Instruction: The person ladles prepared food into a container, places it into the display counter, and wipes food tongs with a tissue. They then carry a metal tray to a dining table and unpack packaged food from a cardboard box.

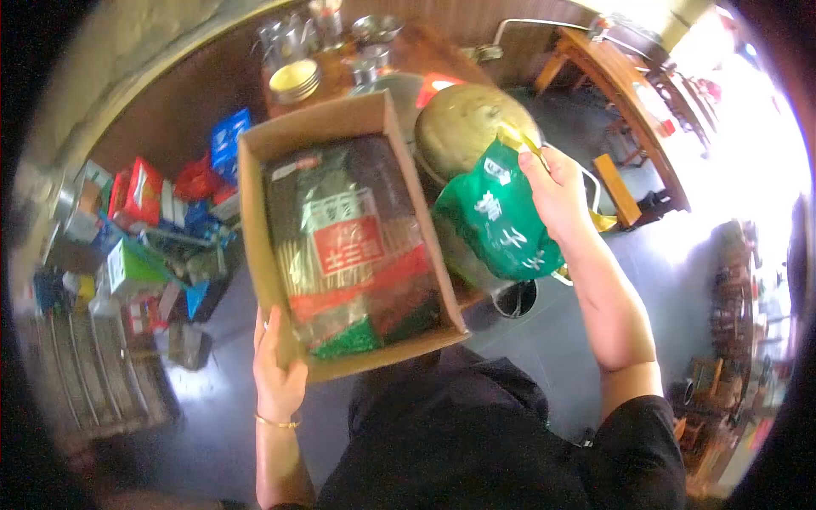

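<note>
My left hand grips the near left corner of an open cardboard box, its thumb against the outside wall. Inside the box lies a clear plastic pack with a red and white label and what look like thin pale sticks; some green shows at its near end. My right hand is closed on the yellow top edge or strap of a green bag with white lettering. The bag hangs to the right of the box. Behind it is a large round, tan lid-like object, partly covered by the bag.
A wooden table ahead bears stacked yellow bowls, metal pitchers and a metal bowl. Boxes and bags crowd the left side. A dark bucket stands below the bag. Another wooden table is at right.
</note>
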Action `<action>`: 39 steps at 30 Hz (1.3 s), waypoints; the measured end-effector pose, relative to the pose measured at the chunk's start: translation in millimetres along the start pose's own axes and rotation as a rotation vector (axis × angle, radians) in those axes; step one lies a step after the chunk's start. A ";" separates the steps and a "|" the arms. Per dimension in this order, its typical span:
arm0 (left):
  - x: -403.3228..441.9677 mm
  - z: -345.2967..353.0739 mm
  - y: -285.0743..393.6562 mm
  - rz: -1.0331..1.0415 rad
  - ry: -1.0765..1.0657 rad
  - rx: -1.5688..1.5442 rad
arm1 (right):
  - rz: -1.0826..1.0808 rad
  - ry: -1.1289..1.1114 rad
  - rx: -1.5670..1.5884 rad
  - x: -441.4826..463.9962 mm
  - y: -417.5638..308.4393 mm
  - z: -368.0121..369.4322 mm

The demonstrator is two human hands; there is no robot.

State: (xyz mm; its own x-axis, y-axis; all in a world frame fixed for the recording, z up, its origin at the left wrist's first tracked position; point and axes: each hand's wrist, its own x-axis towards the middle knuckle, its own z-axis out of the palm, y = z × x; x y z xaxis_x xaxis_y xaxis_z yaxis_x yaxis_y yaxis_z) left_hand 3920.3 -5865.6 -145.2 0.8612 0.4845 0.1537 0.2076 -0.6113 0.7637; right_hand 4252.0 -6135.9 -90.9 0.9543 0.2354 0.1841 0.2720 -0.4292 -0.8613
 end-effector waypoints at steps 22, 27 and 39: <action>-2.7 -1.7 -10.3 -0.056 0.058 -0.142 | -1.113 -0.576 -0.411 -21.5 -102.7 135.5; -5.8 -3.2 -16.3 -0.022 0.110 -0.186 | -1.623 -0.866 -0.488 -66.6 -65.9 290.2; -10.7 -10.7 -18.3 -0.098 0.131 -0.326 | -1.772 -1.365 -0.874 -29.7 -107.3 275.8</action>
State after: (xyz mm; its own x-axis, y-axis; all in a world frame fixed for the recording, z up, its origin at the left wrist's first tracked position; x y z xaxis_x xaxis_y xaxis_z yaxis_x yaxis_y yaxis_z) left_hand 3902.3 -5852.9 -154.2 0.7734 0.6198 0.1330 0.1091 -0.3368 0.9352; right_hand 4160.4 -5856.3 -134.6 -0.6274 0.6811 -0.3775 0.7103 0.6992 0.0812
